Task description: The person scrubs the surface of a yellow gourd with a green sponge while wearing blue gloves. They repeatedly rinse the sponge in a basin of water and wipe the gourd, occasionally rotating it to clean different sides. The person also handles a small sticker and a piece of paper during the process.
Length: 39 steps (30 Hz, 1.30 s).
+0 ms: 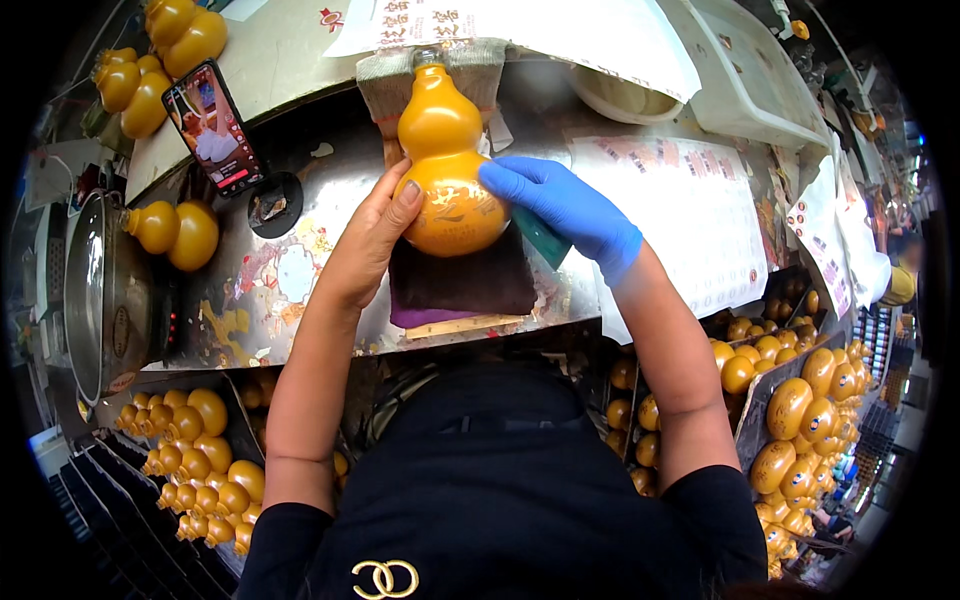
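Left hand cups the gourd from its left; gloved right hand presses fingers (flat, not pinching) on its right.

1. Bright, even light falls from above; colours are strong and nothing is washed out.
2. Soft glare lies on the gourd, with white highlights on its upper bulb and lower belly.
3. The metal bench gives dull, smeared reflections; the pot rim gleams.
4. Shadow pools under the bench edge and across the dark shirt, where detail is lost.
5. Fisheye bending is strong: bench edges curve, and a black ring frames the view.
6. The centre is sharp; things near the rim, such as the right-hand shelves, look squeezed and softer.
7. No motion blur shows on the glove.
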Tool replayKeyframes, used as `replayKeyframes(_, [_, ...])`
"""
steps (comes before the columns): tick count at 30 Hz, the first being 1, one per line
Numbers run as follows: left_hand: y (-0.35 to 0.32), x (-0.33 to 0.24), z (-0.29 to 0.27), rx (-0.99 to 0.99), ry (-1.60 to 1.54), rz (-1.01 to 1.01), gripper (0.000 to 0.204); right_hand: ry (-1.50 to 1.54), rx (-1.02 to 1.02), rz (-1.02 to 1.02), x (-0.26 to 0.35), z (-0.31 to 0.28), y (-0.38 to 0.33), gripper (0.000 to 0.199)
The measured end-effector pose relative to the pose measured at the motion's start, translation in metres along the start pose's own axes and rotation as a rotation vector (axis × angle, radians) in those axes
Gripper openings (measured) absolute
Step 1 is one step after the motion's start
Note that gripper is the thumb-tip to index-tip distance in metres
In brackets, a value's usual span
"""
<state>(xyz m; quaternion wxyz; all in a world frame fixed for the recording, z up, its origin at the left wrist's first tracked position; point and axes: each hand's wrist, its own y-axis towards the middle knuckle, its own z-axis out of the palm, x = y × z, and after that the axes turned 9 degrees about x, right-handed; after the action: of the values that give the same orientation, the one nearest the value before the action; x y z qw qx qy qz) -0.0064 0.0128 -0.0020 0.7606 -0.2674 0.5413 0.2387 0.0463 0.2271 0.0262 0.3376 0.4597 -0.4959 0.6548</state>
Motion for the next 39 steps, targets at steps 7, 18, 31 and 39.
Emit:
replayKeyframes(7, [0.001,0.008,-0.009,0.01,-0.065,0.006,0.07,0.157,-0.029,-0.048,-0.018,0.0,0.006,0.053])
replayKeyframes(18, [-0.002,0.01,-0.006,0.001,-0.021,0.024,0.064,0.164,-0.119,-0.037,-0.018,0.011,-0.003,0.049])
replayKeyframes(31, [-0.005,0.013,-0.005,-0.004,0.053,0.066,0.06,-0.668,-0.052,-0.393,0.041,0.017,-0.02,0.027])
replayKeyframes(39, [0.001,0.005,-0.003,-0.036,-0.051,0.072,0.077,0.157,-0.215,-0.116,0.013,-0.015,-0.018,0.033])
